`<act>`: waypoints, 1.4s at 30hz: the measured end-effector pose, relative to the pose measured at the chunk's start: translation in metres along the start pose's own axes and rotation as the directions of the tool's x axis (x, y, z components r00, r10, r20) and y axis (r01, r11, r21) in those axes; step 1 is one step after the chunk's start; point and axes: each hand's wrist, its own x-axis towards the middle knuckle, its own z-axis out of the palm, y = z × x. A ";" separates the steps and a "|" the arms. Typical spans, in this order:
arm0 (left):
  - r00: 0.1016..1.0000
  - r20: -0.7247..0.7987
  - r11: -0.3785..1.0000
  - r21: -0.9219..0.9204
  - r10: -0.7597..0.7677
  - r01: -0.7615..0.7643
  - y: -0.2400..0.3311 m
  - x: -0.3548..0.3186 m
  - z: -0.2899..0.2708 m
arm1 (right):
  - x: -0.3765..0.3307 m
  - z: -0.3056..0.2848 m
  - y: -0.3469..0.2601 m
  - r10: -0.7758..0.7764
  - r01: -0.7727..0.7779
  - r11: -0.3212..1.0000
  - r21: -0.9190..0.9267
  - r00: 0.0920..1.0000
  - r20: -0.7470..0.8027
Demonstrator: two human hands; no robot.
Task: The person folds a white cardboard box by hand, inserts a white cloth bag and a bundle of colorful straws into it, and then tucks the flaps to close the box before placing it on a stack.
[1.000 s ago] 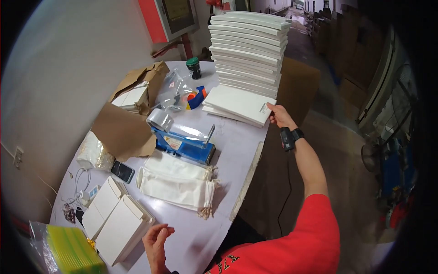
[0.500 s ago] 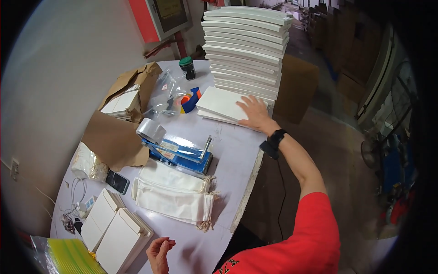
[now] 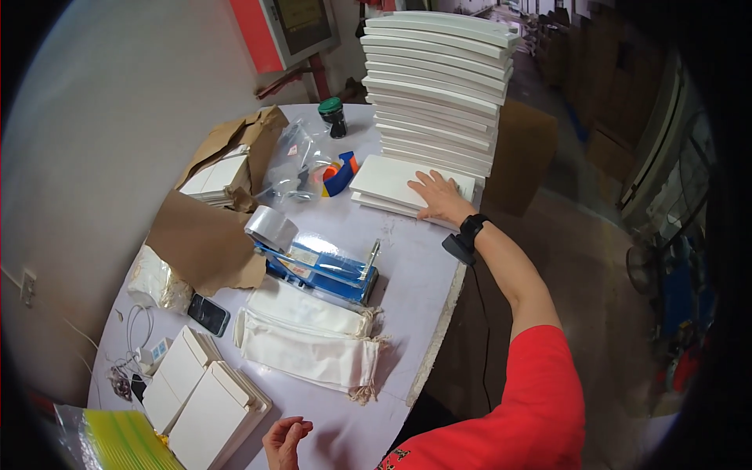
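The right hand (image 3: 442,198) was out there, fingers splayed wide, palm down on the low pile of flat white boxes (image 3: 384,176), right at the foot of the tall white stack (image 3: 439,86)! Nearer in, the left hand (image 3: 287,442) curled loosely beside the white card pieces (image 3: 215,415), grip narrow, any contents impossible to tell

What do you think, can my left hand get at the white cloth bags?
Probably yes: nothing appears to stand between your left hand and the white cloth bags, which lie just ahead of it.
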 end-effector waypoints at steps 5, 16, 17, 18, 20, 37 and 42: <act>0.997 -0.070 1.000 -0.023 0.014 -0.015 -0.006 -0.014 -0.009 | 0.026 -0.001 -0.036 0.051 -0.049 0.998 -0.042 0.997 0.050; 0.563 -0.458 0.617 0.778 0.688 -0.121 -0.034 -0.017 -0.120 | -0.014 -0.007 -0.008 -0.069 0.218 0.951 0.221 0.843 -0.534; 0.547 -0.461 0.549 0.836 0.699 0.003 -0.040 -0.014 -0.137 | -0.023 -0.028 -0.038 -0.093 0.238 0.947 0.215 0.846 -0.525; 0.538 -0.454 0.467 0.875 0.710 0.123 -0.048 -0.007 -0.151 | -0.036 -0.048 -0.069 -0.131 0.316 0.914 0.254 0.824 -0.551; 0.555 -0.452 0.427 0.885 0.698 0.183 -0.056 -0.001 -0.167 | -0.077 -0.086 -0.119 -0.161 0.464 0.818 0.341 0.753 -0.638; 0.634 -0.564 0.634 0.760 0.529 0.147 -0.093 -0.016 -0.177 | -0.108 0.049 -0.498 -0.842 0.807 0.461 0.369 0.529 -0.104; 0.641 -0.562 0.666 0.739 0.522 0.106 -0.096 -0.011 -0.185 | -0.105 0.030 -0.511 -0.704 0.435 0.574 0.694 0.695 0.147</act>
